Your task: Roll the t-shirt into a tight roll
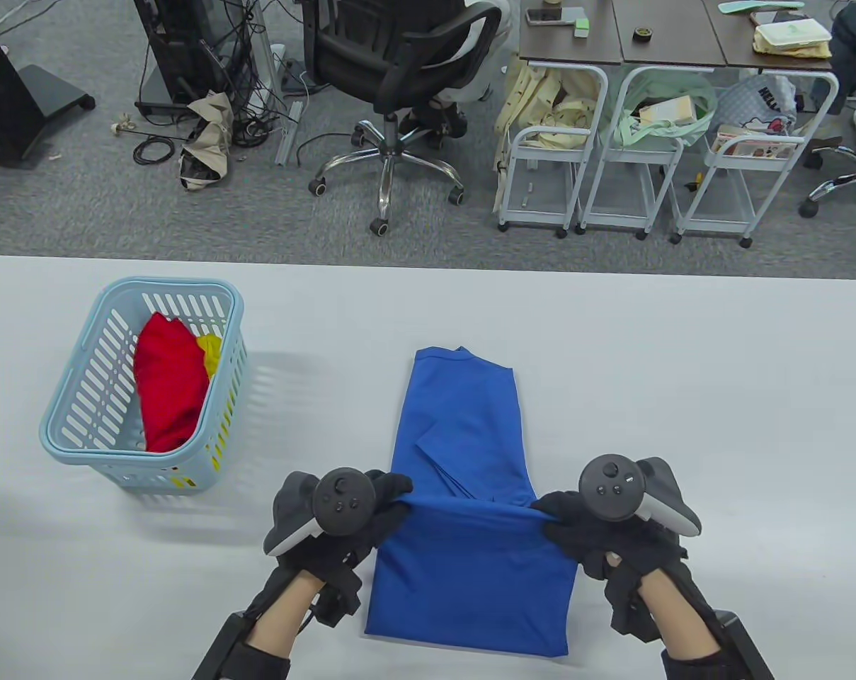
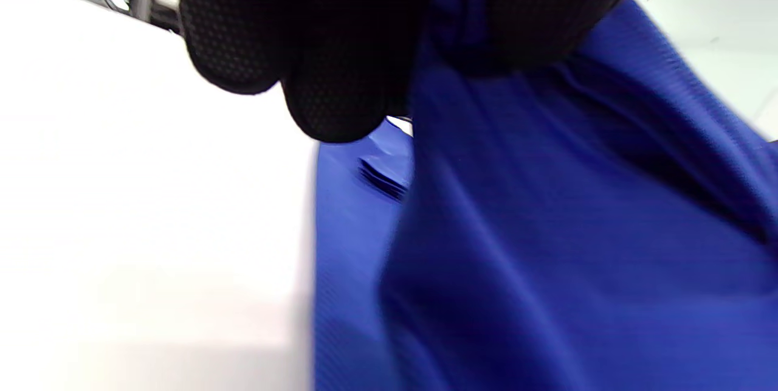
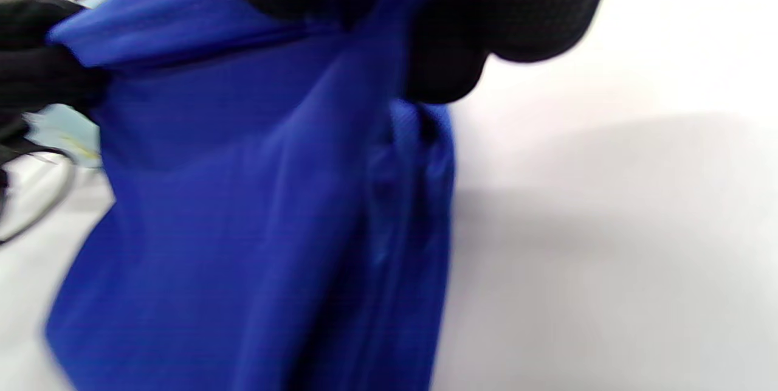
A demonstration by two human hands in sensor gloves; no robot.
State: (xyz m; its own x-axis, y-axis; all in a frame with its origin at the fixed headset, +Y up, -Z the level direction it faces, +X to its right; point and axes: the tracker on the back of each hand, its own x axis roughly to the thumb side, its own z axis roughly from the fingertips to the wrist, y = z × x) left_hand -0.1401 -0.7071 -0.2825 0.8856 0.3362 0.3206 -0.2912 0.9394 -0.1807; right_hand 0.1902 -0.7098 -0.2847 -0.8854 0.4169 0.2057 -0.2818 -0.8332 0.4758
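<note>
Both gloved hands, left hand (image 1: 343, 513) and right hand (image 1: 597, 528), pinch smooth blue t-shirt's (image 1: 470, 453) lifted hem.

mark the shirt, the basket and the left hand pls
shirt (image 1: 463, 425), table view, flat folded upper part
basket (image 1: 81, 382), table view, left slatted wall
left hand (image 1: 350, 513), table view, glove by the tracker

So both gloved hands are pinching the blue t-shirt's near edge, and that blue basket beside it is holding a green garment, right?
Not quite. In the table view the garment in the blue basket is red, with a bit of yellow beside it, not green. The rest holds: the left hand and right hand each pinch the blue t-shirt.
</note>
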